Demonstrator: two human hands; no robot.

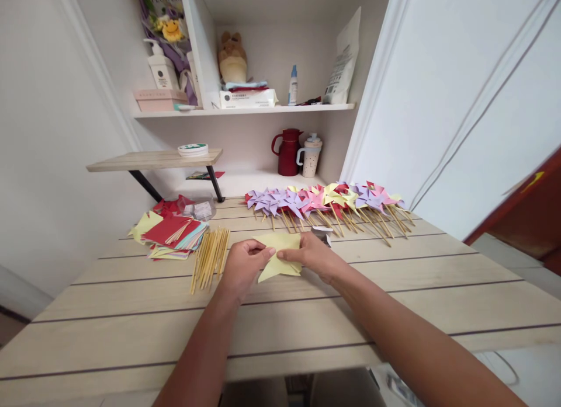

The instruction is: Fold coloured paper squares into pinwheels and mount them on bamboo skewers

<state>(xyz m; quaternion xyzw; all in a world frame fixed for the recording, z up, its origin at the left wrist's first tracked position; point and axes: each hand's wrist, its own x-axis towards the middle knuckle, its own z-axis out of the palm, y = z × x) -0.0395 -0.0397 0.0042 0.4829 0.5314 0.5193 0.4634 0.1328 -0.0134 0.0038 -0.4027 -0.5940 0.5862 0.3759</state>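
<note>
Left hand (246, 260) and right hand (319, 256), I pinch a pale yellow paper sheet (283, 267) from either side, over the middle of the counter (307, 325). Its edge looks cut into points; I judge the folding unfinished, and no stick is on it. Many stick-mounted pinwheels (275, 201) lie done along the back, while loose coloured sheets (169, 230) and wooden sticks (213, 255) remain on my left. Just behind my right hand, a small object (323, 234), too hidden to identify, crowds my fingers slightly.
</note>
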